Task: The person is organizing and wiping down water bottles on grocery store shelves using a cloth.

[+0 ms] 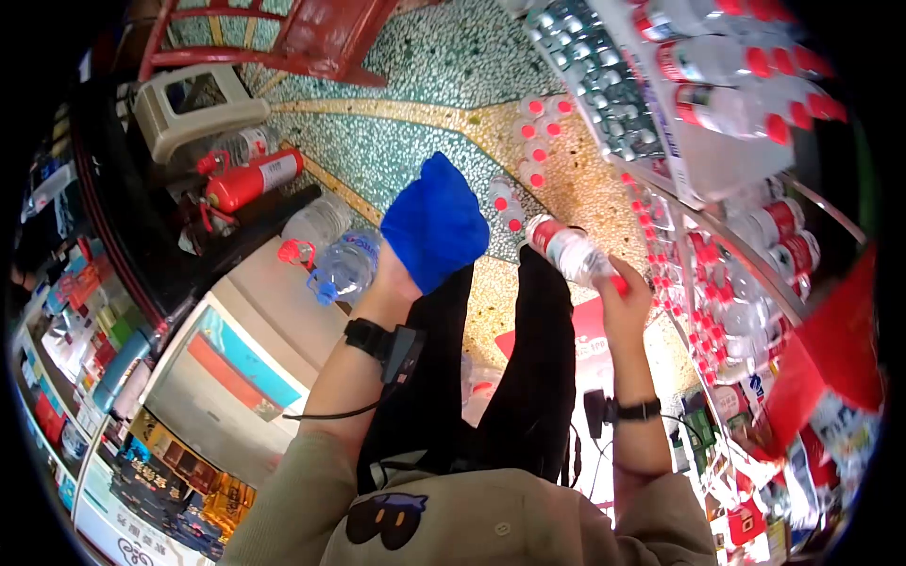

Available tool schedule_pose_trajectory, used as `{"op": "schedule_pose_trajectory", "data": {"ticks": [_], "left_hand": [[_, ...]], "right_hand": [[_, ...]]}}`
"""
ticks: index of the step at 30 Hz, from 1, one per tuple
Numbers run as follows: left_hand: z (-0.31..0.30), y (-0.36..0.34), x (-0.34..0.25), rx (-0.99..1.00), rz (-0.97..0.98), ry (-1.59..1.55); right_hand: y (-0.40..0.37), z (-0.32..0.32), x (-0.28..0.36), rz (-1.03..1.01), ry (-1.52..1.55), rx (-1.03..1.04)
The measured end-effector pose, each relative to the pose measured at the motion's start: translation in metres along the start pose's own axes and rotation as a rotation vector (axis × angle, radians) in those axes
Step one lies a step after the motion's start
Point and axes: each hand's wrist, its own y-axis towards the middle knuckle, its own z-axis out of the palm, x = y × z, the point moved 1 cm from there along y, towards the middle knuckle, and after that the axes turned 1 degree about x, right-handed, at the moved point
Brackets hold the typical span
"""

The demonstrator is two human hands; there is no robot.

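A blue cloth (436,224) covers most of my left hand (400,275); its fingers are hidden under the cloth. My right hand (625,292) is closed around the red-cap end of a clear water bottle (569,249). The bottle has a red and white label and lies tilted, its base pointing up and left, a short way right of the cloth. Several red-capped bottles (534,156) stand on the floor just ahead of my hands.
To the right is a rack with shelves of bottles (722,58). A white cabinet (250,354) is at left, near large water jugs (345,264). Beyond them lie a red fire extinguisher (253,181), a beige stool (200,111) and a red chair (316,38) on the speckled floor (444,61).
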Motion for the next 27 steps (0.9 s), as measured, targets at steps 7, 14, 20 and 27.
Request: {"op": "schedule_pose_trajectory", "data": {"ticks": [7,14,20,27], "left_hand": [[0.122,-0.036,0.048,0.165,-0.324,0.048],[0.15,-0.019,0.085,0.138,-0.39,0.254],[0.144,0.023,0.088,-0.15,-0.343,0.37],[0.129,0.1,0.095,-0.159,-0.095,0.616]], "right_hand": [[-0.088,-0.106,0.133,-0.504,0.276,0.022],[-0.064,-0.113,0.13,-0.614,0.423,0.048],[-0.053,-0.128,0.13,-0.397,0.273,0.176],[-0.037,-0.114,0.172,-0.305,0.123,0.151]]}}
